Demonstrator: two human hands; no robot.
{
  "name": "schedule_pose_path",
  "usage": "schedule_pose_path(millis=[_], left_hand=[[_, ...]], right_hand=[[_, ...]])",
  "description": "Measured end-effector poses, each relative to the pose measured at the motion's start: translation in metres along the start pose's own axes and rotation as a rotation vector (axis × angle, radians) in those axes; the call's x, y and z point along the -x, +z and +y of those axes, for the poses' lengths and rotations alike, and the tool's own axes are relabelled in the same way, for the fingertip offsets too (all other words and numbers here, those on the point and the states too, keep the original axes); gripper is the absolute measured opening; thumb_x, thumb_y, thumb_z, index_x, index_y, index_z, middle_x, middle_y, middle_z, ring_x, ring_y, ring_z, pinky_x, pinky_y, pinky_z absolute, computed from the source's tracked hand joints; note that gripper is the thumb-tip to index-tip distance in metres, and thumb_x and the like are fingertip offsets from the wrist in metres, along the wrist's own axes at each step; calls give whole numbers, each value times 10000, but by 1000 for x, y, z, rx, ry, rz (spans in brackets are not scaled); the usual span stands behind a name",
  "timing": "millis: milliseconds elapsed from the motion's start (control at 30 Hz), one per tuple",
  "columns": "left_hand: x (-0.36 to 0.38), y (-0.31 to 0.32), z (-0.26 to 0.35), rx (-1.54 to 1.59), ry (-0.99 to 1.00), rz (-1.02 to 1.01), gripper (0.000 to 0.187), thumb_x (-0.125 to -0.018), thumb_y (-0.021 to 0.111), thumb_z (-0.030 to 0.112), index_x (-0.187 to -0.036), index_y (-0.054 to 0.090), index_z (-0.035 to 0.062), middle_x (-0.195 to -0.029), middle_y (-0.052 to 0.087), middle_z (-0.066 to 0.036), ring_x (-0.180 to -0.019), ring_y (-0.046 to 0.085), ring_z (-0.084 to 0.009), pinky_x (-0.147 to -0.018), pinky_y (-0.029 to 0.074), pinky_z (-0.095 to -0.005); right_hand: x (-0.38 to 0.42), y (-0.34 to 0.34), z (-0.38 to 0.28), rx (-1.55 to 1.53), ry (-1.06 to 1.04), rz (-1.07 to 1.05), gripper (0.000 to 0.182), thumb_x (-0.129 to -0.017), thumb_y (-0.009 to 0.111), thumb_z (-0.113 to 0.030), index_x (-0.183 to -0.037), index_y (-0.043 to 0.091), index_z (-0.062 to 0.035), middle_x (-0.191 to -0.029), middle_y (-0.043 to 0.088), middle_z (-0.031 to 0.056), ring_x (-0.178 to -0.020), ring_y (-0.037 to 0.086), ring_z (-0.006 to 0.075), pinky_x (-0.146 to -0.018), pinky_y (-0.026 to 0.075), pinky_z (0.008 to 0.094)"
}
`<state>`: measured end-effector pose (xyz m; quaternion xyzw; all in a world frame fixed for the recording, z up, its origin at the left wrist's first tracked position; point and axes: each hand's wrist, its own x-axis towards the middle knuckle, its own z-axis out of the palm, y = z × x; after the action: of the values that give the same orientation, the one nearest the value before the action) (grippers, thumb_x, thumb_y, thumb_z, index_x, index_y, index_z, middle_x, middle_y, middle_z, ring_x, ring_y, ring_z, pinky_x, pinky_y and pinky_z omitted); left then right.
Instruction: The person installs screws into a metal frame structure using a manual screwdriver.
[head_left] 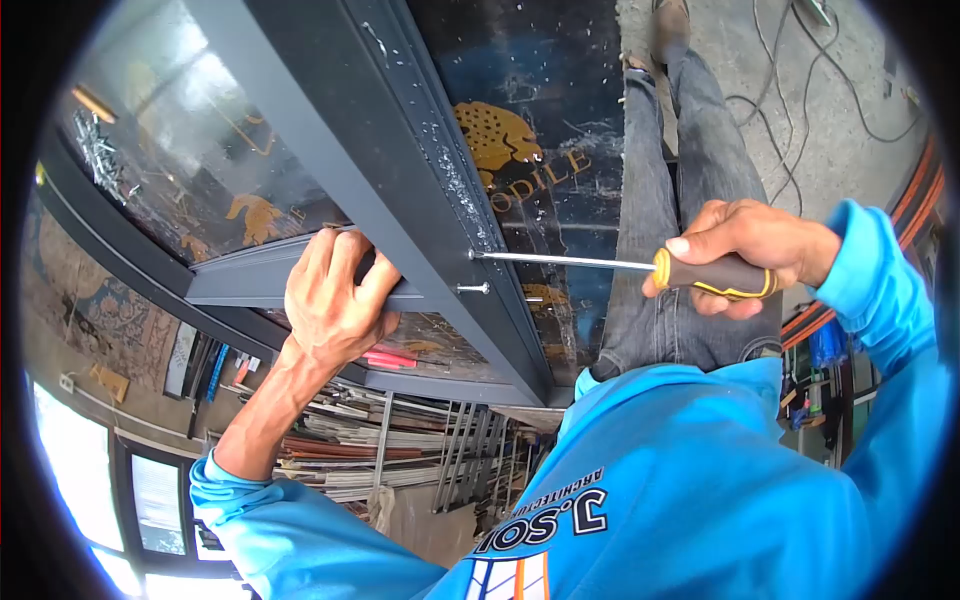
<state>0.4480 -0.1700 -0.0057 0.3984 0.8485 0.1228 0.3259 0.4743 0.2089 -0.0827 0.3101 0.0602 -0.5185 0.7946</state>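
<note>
Right fingers: we see them clenched around the black-and-yellow handle of one screwdriver, thumb laid along the top of the grip; the right hand sits to the right of the frame, wrist bent, blue sleeve behind it.
Screwdriver: its single steel shaft runs level to the left, and the tip meets a screw on the face of the dark grey frame bar.
Screws: we count two on that bar, the one at the tip and a second screw just below it, standing proud of the metal.
Left fingers: curled over the edge of the grey crosspiece, grasping it where it butts against the frame bar; the left hand shows its back to us, forearm reaching up from below.
Frame: glass panels lie either side of the bar, with metal shavings scattered along it.
Containers: we see none clearly; below, stacked metal profiles lie in a rack.
</note>
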Motion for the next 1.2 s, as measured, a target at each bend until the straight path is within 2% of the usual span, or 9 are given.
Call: schedule_pose_path(millis=[200,300,367,567,633,767,933,1100,1200], left_hand=[[-9,-9,12,198,-126,6,446,-598,710,156,-1015,617,30,-967,543,-158,-827,536,-329,-694,449,-390],[-10,-11,48,201,-207,53,738,-658,793,528,-1095,547,-14,-1030,490,-190,-975,484,-353,-832,389,-483],[-15,12,74,-14,-350,207,887,-614,788,645,-1077,494,-53,-1046,457,-205,-1010,441,-358,-881,325,-508],[-23,48,77,-80,-475,494,425,-644,674,301,-857,484,-13,-847,427,-149,-798,395,-291,-761,272,-420],[-19,49,80,-79,-498,507,400,-635,660,296,-833,485,-4,-823,423,-139,-778,389,-282,-750,265,-411],[-21,50,79,-80,-490,509,404,-622,672,293,-825,483,-1,-828,424,-143,-771,391,-283,-752,267,-415],[-21,47,77,-77,-487,502,402,-620,676,294,-817,482,3,-817,415,-138,-766,390,-282,-748,271,-414],[-23,45,79,-88,-494,486,386,-612,678,275,-803,474,10,-804,408,-135,-755,384,-281,-741,273,-412],[-23,46,79,-90,-506,494,362,-621,664,289,-775,470,25,-793,431,-121,-731,385,-263,-731,262,-400]], right_hand=[[12,9,12,666,-507,402,485,-713,828,-230,-1105,604,-53,-674,549,49,-553,535,104,-453,385,261],[5,18,40,943,-797,758,502,-608,851,-139,-1037,609,-41,-736,570,72,-627,545,130,-524,402,308],[1,15,45,1657,-1494,1064,429,-629,837,-136,-993,629,-45,-777,582,66,-617,542,172,-526,408,315],[3,5,30,1801,-1404,948,377,-768,763,-251,-1067,668,-42,-777,611,69,-541,536,171,-474,401,287],[16,13,10,486,-353,381,374,-877,689,-291,-1131,658,-19,-681,587,48,-461,504,123,-404,370,263],[21,15,-9,133,-157,249,350,-911,653,-243,-1169,621,-8,-643,527,40,-439,442,84,-372,317,234],[11,16,30,1215,-1278,879,509,-637,798,-72,-1113,621,-47,-796,572,98,-664,560,196,-563,418,305],[6,12,35,1739,-1496,912,443,-717,761,-86,-1130,621,-9,-755,574,102,-587,539,254,-528,430,344],[-2,1,32,1103,-1217,631,386,-860,667,-133,-1229,620,-30,-635,559,109,-498,532,181,-452,403,279]])
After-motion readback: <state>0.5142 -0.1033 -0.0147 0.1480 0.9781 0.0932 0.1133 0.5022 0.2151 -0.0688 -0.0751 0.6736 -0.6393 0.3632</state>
